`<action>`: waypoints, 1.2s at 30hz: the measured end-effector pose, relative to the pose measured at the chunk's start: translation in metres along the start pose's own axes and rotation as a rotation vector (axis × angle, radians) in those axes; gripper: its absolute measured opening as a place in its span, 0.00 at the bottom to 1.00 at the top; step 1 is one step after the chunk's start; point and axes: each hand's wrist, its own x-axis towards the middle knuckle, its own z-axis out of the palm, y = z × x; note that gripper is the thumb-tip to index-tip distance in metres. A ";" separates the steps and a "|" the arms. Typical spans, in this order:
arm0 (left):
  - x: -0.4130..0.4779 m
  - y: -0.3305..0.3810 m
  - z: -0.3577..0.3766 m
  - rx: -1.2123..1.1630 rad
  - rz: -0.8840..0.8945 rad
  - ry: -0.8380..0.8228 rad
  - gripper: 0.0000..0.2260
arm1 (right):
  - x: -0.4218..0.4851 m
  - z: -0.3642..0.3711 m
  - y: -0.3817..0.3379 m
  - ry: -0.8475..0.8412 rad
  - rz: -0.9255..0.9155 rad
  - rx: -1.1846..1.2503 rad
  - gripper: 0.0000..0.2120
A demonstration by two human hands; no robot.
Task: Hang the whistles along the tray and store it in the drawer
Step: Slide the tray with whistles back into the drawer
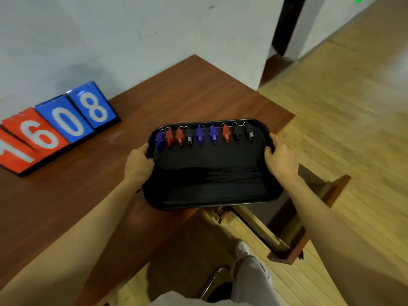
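Both hands on the black tray (212, 184), one at each short side. Left hand (138, 161) has its grip closed over the tray's left rim, thumb on top; right hand (281, 159) grip closed over the right rim the same way. Tray sits at the bench (198, 89) front-right corner, near edge overhanging the bench edge; can't tell if it is lifted or resting there.

Whistles (199, 134) hang in a row along the tray's far rim: blue, red, black, each on a small ring. Looks like nine, blur makes the count shaky. Hanging step looks done; storing is left.

Open drawer (284, 224) is below and to the right of the tray, pulled out from under the bench front edge. Scoreboard (57, 129) sits at the bench's left side against the wall, well apart.

Risks, as a guess:
- tipping the tray going down, so whistles swing or slide along the rim, maybe rings slipping off
- tray catching on the drawer side wall or bench front edge if it goes in skewed
- fit unclear, tray looks wide against the drawer opening
- rim-only grip, could slip on one side
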 end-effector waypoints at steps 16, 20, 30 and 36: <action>0.017 0.076 0.099 -0.084 -0.025 -0.315 0.18 | -0.022 -0.036 0.099 -0.033 0.315 -0.106 0.24; 0.022 0.072 0.106 -0.266 -0.163 -0.390 0.19 | -0.024 -0.039 0.108 -0.042 0.347 -0.089 0.23; 0.018 0.086 0.104 -0.463 -0.199 -0.508 0.19 | 0.012 -0.041 0.086 0.059 -0.019 -0.161 0.20; 0.025 0.092 0.107 -0.466 -0.146 -0.571 0.20 | 0.061 -0.031 0.059 -0.471 -0.081 -0.252 0.19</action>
